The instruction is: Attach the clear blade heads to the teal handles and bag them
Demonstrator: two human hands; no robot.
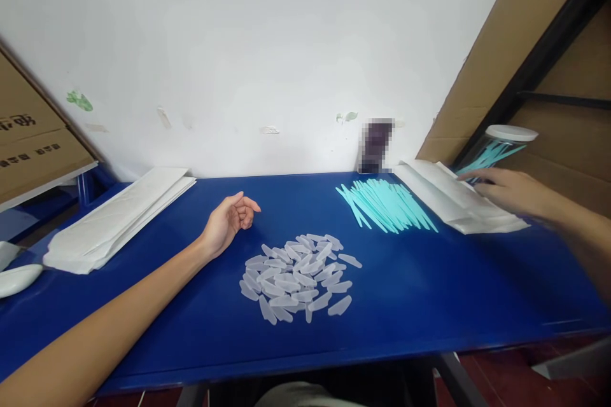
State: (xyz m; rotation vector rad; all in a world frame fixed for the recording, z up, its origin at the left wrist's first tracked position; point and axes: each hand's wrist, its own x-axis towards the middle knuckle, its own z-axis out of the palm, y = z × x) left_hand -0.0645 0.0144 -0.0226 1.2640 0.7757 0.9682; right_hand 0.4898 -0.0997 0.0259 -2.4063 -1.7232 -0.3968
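Note:
My left hand [229, 219] rests on the blue table [429, 292], palm up, fingers loosely curled, holding nothing. Just right of it lies a heap of several clear plastic caps [298, 276]. My right hand [508, 191] reaches to the far right and lies flat on a stack of white paper sleeves [449, 200], fingers stretched out towards its far end. A pile of several teal plastic sticks [384, 203] lies between the caps and that stack.
A second stack of white sleeves [119, 216] lies at the left. A clear jar with a white lid [501, 143] holding teal sticks stands at the far right. Cardboard boxes [28, 140] flank both sides. A white wall closes the back.

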